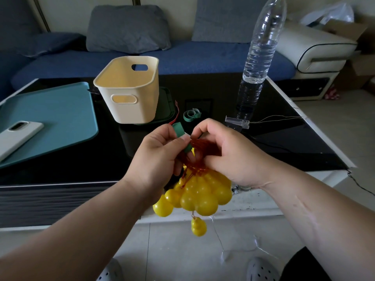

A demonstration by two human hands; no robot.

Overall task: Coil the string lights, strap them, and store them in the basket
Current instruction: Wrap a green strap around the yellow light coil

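A blue sofa (203, 57) ran along the far side, and in front of it stood a black glossy counter (284, 147). A teal mat (50, 118) covered the counter's left part, with a white phone (18, 136) lying on its near left end. Just right of the mat sat the cream basket (129, 110), upright and with nothing showing inside it. A clear water bottle (259, 57) stood upright well to the right of the basket. The string lights (203, 191), a bunch of yellow bulbs on gathered red cords, hung in the air over the counter's near edge, apart from the basket. The left hand (160, 157) pinched a green strap (179, 129) between thumb and fingers at the top of the cords. The right hand (227, 157), fingers curled, gripped the gathered cords from the other side. A small clear case (237, 122) lay near the bottle's foot, and a spare strap (191, 115), curled up, lay between the case and the basket.
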